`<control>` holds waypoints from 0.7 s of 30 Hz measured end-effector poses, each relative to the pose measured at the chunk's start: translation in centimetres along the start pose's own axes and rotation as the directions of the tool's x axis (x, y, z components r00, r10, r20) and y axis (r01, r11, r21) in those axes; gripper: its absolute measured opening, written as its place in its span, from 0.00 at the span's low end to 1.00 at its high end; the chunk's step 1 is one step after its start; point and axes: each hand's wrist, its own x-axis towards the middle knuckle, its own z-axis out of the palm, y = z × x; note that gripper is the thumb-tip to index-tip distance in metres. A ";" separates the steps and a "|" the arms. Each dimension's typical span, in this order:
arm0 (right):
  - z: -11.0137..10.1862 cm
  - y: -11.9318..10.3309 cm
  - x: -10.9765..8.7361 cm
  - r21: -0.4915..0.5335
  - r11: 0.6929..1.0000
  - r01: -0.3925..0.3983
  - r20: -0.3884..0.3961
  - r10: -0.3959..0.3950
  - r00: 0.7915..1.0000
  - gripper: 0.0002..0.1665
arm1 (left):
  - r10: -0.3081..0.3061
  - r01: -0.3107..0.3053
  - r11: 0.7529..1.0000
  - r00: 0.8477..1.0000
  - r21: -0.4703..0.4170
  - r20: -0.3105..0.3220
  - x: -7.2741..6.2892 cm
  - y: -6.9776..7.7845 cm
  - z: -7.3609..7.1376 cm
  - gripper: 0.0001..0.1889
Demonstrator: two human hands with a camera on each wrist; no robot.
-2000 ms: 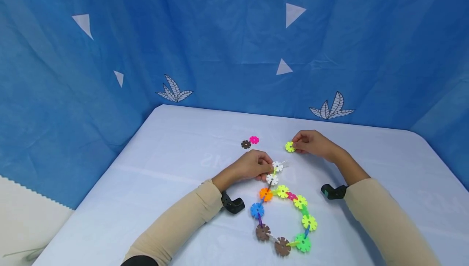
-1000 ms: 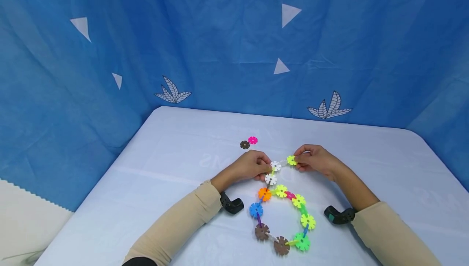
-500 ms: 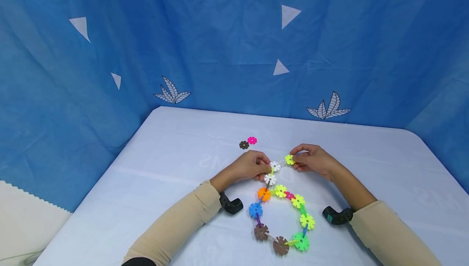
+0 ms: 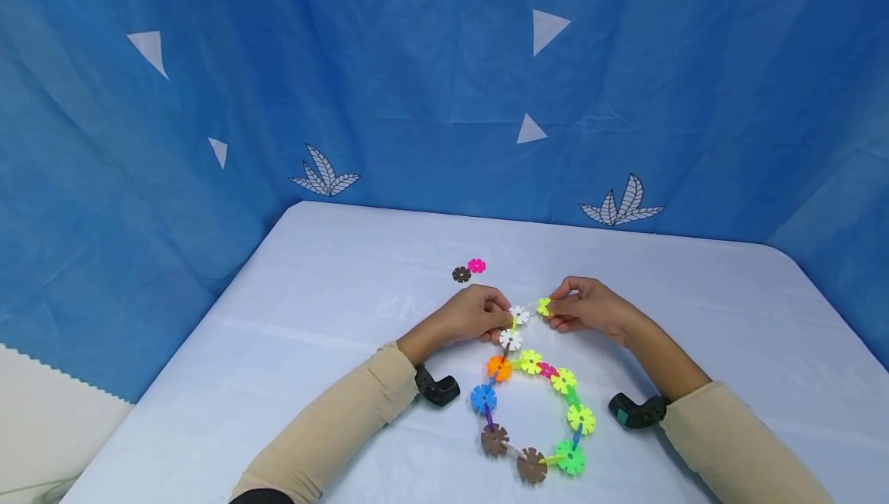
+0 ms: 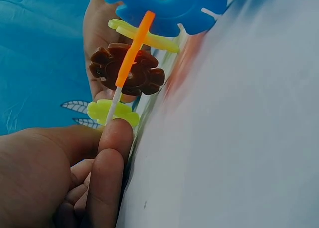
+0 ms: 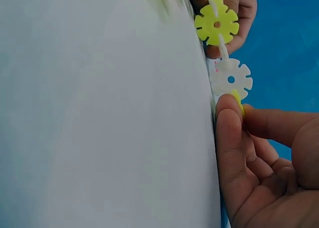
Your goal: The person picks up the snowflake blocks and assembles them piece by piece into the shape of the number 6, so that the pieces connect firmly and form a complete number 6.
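My left hand pinches a white snowflake disc near the upper end of a chain of slotted plastic discs. Between finger and thumb of my right hand is a yellow snowflake disc, largely covered by the fingers in the right wrist view. It meets a whitish translucent disc at the chain's end; how deep the slots engage is hidden. Below, the chain closes into a ring with an orange disc, a blue disc, brown, green and yellow ones.
Two loose discs, one brown and one pink, lie on the white table beyond my left hand. A blue patterned curtain hangs behind the table's back edge. Both wrists wear black devices.
My right hand has brought the yellow disc down and left to the chain's end, and the disc is now turned more edge-on. The left hand has stayed almost still.
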 end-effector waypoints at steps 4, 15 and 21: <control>0.1 -0.2 0.1 -0.010 1.000 0.010 0.006 -0.010 1.000 0.11 | 0.008 -0.008 1.000 1.000 0.012 -0.012 -0.1 -0.1 0.0 0.04; 0.6 -0.2 0.2 -0.067 0.997 0.048 0.013 -0.047 0.999 0.05 | 0.014 -0.013 0.999 0.999 0.038 -0.030 -0.1 0.0 0.3 0.04; 0.6 -0.1 0.1 -0.095 0.995 0.040 -0.007 -0.040 0.999 0.10 | 0.009 -0.009 0.999 1.000 0.033 -0.025 0.0 -0.1 0.5 0.03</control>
